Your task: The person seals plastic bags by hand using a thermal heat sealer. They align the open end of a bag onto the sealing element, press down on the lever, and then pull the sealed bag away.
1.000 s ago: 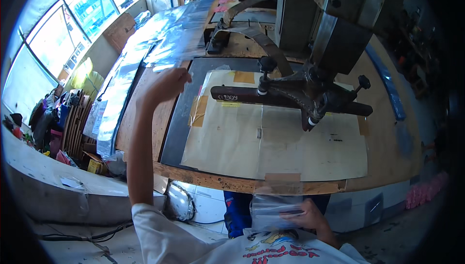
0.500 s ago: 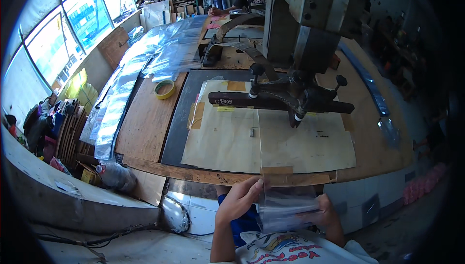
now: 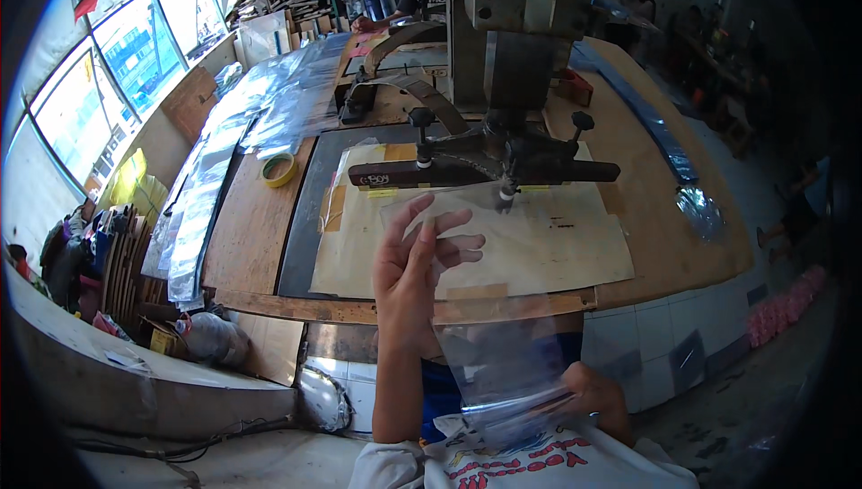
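My left hand (image 3: 417, 260) is raised in front of the press bed with its fingers spread apart. Against those fingers lies the upper part of a clear plastic sheet (image 3: 489, 341), which hangs down toward my lap. Whether the thumb pinches the sheet, I cannot tell. Low on the right, my right hand (image 3: 593, 392) is closed on the lower, gathered end of the clear plastic, its fingertips partly hidden. Just beyond my left hand, a pale board (image 3: 575, 251) with tan tape patches lies under the dark bar (image 3: 557, 172) of the press.
The press column (image 3: 516, 71) rises at the centre. A yellow tape roll (image 3: 279, 170) sits on the wooden table (image 3: 256, 224) at left, beside long clear plastic strips (image 3: 211, 211). A blue strip (image 3: 651, 130) lies along the right side. Another person's hand (image 3: 364, 24) rests at the far end.
My left hand has risen toward the press bar and its fingers have spread, with the sheet's top carried upward. My right hand stays low on the plastic. The view has shifted slightly.
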The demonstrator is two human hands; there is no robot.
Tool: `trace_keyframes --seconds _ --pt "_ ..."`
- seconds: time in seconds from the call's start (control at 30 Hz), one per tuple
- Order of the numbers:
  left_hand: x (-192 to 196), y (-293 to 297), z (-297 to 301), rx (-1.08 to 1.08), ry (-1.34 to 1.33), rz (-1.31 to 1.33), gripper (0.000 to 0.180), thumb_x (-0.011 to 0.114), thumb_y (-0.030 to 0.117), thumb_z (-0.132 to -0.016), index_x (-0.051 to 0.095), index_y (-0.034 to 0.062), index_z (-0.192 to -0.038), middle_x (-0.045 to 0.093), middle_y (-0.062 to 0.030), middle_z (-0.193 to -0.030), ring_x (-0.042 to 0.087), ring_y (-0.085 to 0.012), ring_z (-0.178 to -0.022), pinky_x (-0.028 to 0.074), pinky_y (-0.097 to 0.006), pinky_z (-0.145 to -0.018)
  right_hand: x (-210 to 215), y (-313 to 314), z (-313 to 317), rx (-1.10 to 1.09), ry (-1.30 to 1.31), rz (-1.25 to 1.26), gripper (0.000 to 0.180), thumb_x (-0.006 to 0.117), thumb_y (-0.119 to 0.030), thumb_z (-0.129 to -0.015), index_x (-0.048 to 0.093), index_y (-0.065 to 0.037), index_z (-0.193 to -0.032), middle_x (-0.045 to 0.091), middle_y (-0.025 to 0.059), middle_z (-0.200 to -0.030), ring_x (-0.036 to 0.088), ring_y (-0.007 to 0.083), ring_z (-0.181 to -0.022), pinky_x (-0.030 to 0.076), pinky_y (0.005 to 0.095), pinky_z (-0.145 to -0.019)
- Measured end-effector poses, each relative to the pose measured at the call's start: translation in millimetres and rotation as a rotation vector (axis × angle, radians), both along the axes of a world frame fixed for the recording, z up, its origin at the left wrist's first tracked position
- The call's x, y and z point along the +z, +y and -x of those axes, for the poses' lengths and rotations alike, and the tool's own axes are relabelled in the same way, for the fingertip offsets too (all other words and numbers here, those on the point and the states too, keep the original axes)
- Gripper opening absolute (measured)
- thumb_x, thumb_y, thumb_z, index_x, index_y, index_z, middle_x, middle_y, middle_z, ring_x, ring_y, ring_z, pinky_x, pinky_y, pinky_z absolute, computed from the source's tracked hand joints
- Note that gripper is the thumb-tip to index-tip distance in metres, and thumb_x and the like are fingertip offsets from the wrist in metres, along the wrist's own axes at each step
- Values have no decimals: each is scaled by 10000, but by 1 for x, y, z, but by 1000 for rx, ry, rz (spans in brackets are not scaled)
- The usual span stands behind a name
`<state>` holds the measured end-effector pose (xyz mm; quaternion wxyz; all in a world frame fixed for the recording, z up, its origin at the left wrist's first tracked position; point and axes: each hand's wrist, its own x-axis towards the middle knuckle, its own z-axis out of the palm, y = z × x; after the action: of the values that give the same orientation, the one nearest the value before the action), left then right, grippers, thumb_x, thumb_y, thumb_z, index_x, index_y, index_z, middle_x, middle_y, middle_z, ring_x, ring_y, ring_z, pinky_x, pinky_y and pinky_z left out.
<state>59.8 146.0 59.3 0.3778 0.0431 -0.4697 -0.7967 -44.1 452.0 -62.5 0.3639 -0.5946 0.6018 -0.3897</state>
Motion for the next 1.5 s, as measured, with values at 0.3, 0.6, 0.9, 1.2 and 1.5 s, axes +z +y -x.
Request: trace_keyframes --seconds 0.3,0.6,0.9,1.2,1.5 --pt "25 -6 1 181 -10 220 403 450 150 -1078 378 -33 -1430 658 -254 -1193 744 -271 -771 619 -341 -630 10 -13 1 -39 136 66 220 847 -234 -790 777 -63 -910 723 129 -754 692 240 -607 535 314 -583" --pt "30 19 -4 145 182 129 316 350 138 -1073 423 -9 -1342 637 -269 -1166 731 -317 -820 615 -378 -713 12 -17 -1 -31 181 54 252 855 -201 -763 796 -79 -975 732 137 -780 696 238 -612 534 306 -582" --pt "28 31 0 470 20 262 217 345 140 -1098 432 68 -1284 473 36 -656 363 4 -488 277 -163 -458 8 -12 1 -82 167 100 245 858 -188 -740 797 -75 -949 700 148 -723 666 270 -575 511 322 -556" --pt "34 40 0 414 -75 182 312 301 171 -1103 400 79 -1384 439 49 -622 336 -2 -466 249 -167 -447 -4 -7 3 -87 161 128 256 850 -196 -761 807 -117 -1001 699 126 -699 651 245 -549 492 323 -538" --pt "34 41 10 545 -40 244 396 282 127 -1095 398 72 -1470 448 47 -637 327 3 -477 251 -165 -451 0 -11 1 -79 79 129 264 833 -223 -787 806 -140 -1036 725 109 -733 642 199 -537 501 303 -552"
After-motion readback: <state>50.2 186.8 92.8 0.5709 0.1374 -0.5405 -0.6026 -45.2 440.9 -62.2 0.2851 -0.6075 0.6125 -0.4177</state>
